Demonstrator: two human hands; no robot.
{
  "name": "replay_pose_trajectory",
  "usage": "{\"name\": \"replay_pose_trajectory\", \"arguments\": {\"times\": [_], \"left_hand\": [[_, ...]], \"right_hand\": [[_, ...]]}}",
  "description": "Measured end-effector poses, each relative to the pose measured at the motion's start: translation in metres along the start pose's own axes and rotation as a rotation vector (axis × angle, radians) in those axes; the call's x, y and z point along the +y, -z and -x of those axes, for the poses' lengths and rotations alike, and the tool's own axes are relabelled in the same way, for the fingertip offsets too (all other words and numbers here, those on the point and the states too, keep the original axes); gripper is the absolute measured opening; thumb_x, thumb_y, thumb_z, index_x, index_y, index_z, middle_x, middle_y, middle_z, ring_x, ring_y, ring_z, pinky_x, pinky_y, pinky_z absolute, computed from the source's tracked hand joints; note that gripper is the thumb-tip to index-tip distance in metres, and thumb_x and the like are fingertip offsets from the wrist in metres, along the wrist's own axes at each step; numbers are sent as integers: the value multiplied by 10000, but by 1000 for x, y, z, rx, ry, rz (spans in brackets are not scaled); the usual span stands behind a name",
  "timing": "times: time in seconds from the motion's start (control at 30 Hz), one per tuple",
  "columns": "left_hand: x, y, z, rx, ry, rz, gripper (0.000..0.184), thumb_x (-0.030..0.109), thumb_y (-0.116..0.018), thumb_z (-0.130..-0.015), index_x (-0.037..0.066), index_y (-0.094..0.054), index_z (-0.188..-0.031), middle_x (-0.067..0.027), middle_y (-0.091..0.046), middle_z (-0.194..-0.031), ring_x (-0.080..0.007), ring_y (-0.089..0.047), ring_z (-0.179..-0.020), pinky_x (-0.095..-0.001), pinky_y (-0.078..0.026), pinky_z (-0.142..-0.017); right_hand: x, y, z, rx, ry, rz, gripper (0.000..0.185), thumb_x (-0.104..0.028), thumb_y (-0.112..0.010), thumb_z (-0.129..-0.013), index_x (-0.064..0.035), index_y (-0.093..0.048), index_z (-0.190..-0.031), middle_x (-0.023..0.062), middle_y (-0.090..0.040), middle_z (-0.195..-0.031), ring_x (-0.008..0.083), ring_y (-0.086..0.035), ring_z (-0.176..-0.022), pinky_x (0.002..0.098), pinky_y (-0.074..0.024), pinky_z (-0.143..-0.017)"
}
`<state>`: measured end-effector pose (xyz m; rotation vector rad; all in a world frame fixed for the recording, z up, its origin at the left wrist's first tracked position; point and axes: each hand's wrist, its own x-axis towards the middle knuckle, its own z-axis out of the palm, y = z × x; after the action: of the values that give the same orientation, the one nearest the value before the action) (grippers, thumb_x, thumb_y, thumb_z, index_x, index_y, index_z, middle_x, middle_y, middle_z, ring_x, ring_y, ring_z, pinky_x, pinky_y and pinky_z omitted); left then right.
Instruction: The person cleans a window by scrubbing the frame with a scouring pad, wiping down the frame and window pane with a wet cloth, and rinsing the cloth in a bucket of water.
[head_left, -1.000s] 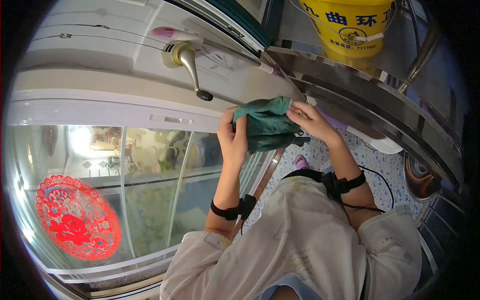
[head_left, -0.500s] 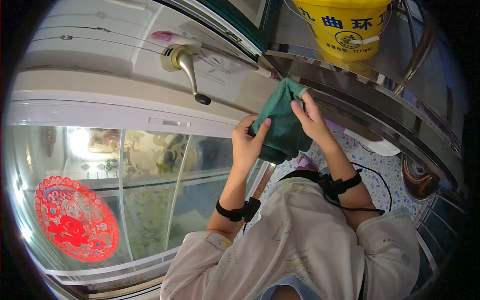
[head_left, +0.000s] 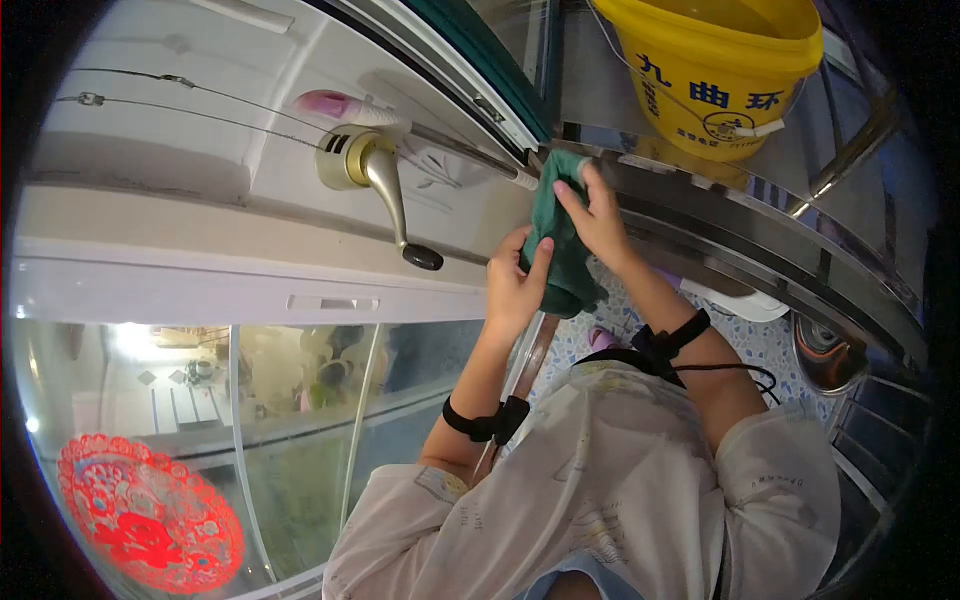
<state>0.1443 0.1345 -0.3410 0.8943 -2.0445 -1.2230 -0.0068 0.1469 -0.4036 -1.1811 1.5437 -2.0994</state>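
Note:
A green cloth [head_left: 565, 268] hangs bunched between my two hands, its lower end drooping. My left hand [head_left: 516, 285] is closed on its left edge, with the thumb lying over the front. At the cloth's upper right, my right hand [head_left: 602, 222] grips it with thumb and fingers. The cloth's top end is close to the corner where a pale wall meets a shiny metal ledge [head_left: 690, 180]. Part of the fingers of both hands is hidden behind the fabric.
A yellow bucket [head_left: 720, 85] with a wire handle stands on the metal surface at upper right. A hand crank [head_left: 385, 190] with cables is fixed to the left wall, beside a pole [head_left: 465, 148]. Below is a glass pane bearing a red decoration [head_left: 150, 515].
The cloth is now narrower and more gathered between my hands, which both still hold it. The view has shifted, so the crank and window appear lower and the bucket further right.

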Motion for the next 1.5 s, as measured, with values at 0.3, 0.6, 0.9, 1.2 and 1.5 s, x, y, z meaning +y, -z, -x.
{"name": "replay_pose_trajectory", "arguments": {"times": [0.3, 0.6, 0.9, 1.2, 1.5], "left_hand": [[-34, 11, -40, -26, -55, -78, 231, 161, -582, -914, -14, -599, -1065, -125, -619, -853, -153, -554, -692, -275, -408, -532], [-48, 6, -44, -42, 57, -65, 239, 172, -602, -900, -13, -610, -1050, -145, -629, -871, -182, -569, -715, -296, -431, -588], [-33, -2, -56, 26, 11, -116, 238, 145, -591, -905, -26, -593, -1071, -181, -617, -898, -260, -582, -790, -314, -453, -748], [-19, -4, -26, 71, 84, -24, 221, 146, -569, -941, -18, -595, -1087, -40, -618, -885, -83, -517, -813, -233, -423, -747], [-16, -1, -43, 91, 105, -103, 247, 125, -562, -919, -34, -586, -1106, -197, -629, -972, -275, -616, -887, -339, -457, -805]], "right_hand": [[31, -30, -31, 206, 51, 198, 228, -172, -673, -836, 13, -571, -922, 143, -568, -828, 267, -579, -753, 348, -449, -700], [62, -29, -33, 330, -687, -858, 201, -256, -618, -886, -81, -578, -975, 63, -620, -900, 215, -595, -839, 326, -454, -751], [58, -18, -59, 198, -781, -1387, 295, -333, -484, -963, -59, -544, -1055, 68, -599, -1073, 197, -534, -1052, 328, -359, -982], [60, -10, -49, 61, -825, -1356, 293, -262, -400, -996, -37, -584, -1032, 110, -643, -1028, 234, -578, -1007, 379, -400, -971], [79, -2, -112, 61, -1079, -1135, 288, -236, -413, -968, -23, -585, -1058, 156, -649, -1057, 301, -587, -1007, 435, -423, -941]]}}
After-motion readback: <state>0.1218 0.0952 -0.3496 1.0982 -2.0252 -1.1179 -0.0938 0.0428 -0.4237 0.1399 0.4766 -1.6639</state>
